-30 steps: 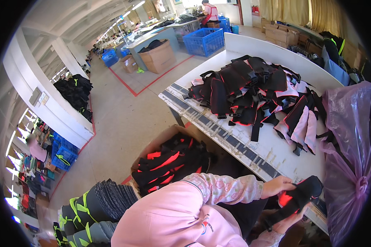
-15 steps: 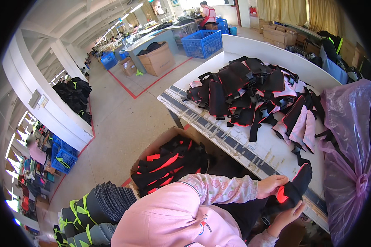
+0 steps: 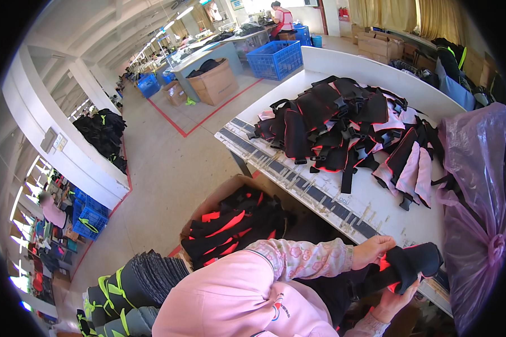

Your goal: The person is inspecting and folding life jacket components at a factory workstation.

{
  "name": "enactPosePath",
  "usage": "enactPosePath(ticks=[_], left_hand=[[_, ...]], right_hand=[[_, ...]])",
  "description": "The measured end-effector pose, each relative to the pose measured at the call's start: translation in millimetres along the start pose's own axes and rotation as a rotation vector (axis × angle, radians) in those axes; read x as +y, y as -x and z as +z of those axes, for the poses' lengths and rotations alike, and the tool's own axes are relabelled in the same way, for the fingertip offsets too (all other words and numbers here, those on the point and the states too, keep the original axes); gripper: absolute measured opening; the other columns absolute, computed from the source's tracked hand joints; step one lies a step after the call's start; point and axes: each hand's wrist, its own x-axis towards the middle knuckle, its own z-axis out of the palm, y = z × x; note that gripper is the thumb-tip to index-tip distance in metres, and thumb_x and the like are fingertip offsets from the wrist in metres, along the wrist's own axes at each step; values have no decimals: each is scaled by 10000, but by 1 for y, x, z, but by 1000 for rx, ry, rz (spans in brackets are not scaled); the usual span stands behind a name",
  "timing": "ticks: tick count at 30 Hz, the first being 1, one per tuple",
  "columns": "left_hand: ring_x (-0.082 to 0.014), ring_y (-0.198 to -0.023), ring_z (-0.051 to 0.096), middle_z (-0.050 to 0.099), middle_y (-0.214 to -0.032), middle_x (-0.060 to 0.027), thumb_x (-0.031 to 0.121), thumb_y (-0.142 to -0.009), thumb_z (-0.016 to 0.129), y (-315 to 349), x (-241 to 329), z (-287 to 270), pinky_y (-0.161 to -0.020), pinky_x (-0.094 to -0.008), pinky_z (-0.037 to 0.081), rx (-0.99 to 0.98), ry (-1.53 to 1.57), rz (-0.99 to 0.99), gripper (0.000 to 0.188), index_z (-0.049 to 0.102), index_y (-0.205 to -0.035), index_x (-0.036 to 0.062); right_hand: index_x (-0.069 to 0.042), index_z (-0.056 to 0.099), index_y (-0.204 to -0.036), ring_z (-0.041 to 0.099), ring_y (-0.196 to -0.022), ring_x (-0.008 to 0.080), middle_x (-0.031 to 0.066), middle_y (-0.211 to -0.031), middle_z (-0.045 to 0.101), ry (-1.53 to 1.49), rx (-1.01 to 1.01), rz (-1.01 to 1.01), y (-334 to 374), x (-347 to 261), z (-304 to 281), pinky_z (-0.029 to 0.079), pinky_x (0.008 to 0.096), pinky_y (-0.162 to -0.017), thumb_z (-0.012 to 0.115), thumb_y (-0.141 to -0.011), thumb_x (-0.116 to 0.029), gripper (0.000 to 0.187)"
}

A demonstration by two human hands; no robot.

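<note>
Over the table's near edge I hold a black padded strap piece (image 3: 415, 260) with red edging, bent over so a flap lies across it. A narrower black band hangs from it towards my lap. My left hand (image 3: 373, 250) pinches its left end, where a bit of red lining shows. Closed on its lower edge is my right hand (image 3: 398, 299), thumb on top. Beyond my hands, a heap of similar black padded pieces (image 3: 320, 112) with red edges, pink undersides and black buckles lies on the white table (image 3: 371, 210).
Left of the table, a cardboard box (image 3: 199, 209) holds black and red pieces. Stacked dark pieces (image 3: 152, 275) tied with yellow-green strips stand by my left side. A purple plastic bag (image 3: 472, 224) hangs at the table's right end. Farther off is a blue crate (image 3: 275, 60).
The padded piece has turned, its far end swinging down and right, away from the table heap. My right hand has shifted slightly right; my left hand stays almost in place.
</note>
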Motion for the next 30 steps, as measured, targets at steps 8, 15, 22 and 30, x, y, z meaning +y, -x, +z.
enactPosePath(ticks=[8,15,22,30], left_hand=[[-77,-757,593,606,-857,19,240,-937,519,31,4,15,-686,-233,497,195,166,-258,129,548,-935,115],[-129,-879,612,608,-930,-17,181,-944,495,24,22,24,-796,-280,519,121,344,-73,108,527,-917,81],[-120,-855,602,573,-944,-2,213,-961,472,30,52,42,-794,-280,502,-161,407,-70,122,475,-946,92],[-37,-819,464,466,-849,69,287,-925,549,34,34,50,-742,-214,400,-322,-13,6,201,449,-888,116]], right_hand=[[21,516,-1169,533,-1007,147,81,-1143,557,990,311,-329,0,13,-70,429,281,-887,504,-954,-242,340],[-7,452,-1279,475,-1157,221,144,-1282,459,905,390,-161,3,13,-43,383,321,-968,490,-928,-97,364],[14,478,-1211,528,-1068,183,94,-1171,525,297,271,22,3,-2,5,420,348,-911,425,-941,-309,425],[-8,497,-1170,578,-995,185,96,-1126,559,270,310,23,1,-12,30,475,315,-861,419,-952,-362,423]])
